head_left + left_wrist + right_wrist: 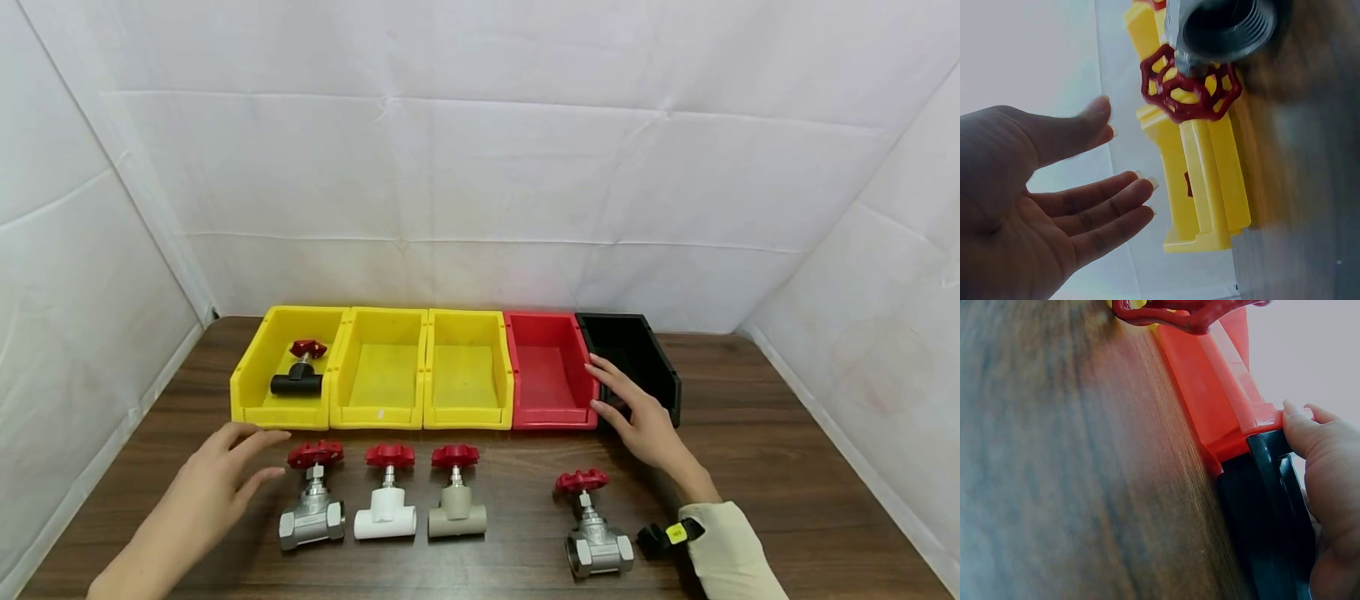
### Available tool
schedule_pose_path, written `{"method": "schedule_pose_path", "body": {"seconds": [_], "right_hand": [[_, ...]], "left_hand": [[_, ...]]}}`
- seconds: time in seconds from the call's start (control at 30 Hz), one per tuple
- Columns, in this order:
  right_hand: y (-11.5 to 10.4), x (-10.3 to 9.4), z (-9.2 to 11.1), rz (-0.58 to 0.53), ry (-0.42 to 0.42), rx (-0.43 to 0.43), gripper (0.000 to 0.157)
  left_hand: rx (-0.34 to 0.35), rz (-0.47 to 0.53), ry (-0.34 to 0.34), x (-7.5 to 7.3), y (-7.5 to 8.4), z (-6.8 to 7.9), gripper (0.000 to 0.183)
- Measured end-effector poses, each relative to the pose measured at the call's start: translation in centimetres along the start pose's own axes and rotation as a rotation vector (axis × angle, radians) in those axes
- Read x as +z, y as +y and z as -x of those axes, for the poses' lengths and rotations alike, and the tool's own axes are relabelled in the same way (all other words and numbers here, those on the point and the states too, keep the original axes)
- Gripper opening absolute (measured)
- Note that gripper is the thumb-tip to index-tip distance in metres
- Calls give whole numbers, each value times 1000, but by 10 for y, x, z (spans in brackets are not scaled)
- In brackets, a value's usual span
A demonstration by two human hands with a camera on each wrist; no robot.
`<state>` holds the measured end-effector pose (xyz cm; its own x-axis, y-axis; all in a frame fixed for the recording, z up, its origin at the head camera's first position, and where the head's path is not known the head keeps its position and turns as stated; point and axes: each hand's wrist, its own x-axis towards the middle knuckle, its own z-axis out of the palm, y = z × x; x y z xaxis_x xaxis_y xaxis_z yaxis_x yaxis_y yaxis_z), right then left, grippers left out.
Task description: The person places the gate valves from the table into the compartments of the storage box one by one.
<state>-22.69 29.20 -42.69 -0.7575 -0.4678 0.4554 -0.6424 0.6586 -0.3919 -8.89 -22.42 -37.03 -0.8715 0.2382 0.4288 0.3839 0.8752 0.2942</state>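
Note:
My left hand [213, 479] hovers left of a steel valve [313, 518] with a red handwheel, its thumb and fingers spread around air. In the left wrist view, that handwheel [1191, 100] and a threaded valve end [1229, 28] appear beyond the fingertips. My right hand [645, 421] touches the right rim of the red bin [553, 417], beside the black bin [663, 367]. Its thumb [1300, 431] rests at the bin's front corner in the right wrist view. A second steel valve [600, 552] lies on the table, in front of this hand.
A white valve [386, 517] and a grey-beige valve [457, 517], both with red handwheels, stand between the steel ones. Three yellow bins continue the row leftward; the leftmost yellow bin [281, 417] holds a black valve [297, 383]. White sheeting [480, 167] encloses the wooden table [750, 467].

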Motion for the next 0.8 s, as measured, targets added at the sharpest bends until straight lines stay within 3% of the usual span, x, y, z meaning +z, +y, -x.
{"method": "schedule_pose_path", "body": {"seconds": [0.27,0.37,0.53,0.8], "right_hand": [[2,0,1,-2,-2,-8,63],[2,0,1,3,1,-9,63],[2,1,1,7,-2,-10,63],[2,0,0,-9,-9,0,63]], "left_hand": [[-43,-9,-131,6,11,14,34],[-36,-6,-150,10,14,16,35],[-29,19,-199,15,18,18,39],[-41,61,-340,22,19,17,43]]}}
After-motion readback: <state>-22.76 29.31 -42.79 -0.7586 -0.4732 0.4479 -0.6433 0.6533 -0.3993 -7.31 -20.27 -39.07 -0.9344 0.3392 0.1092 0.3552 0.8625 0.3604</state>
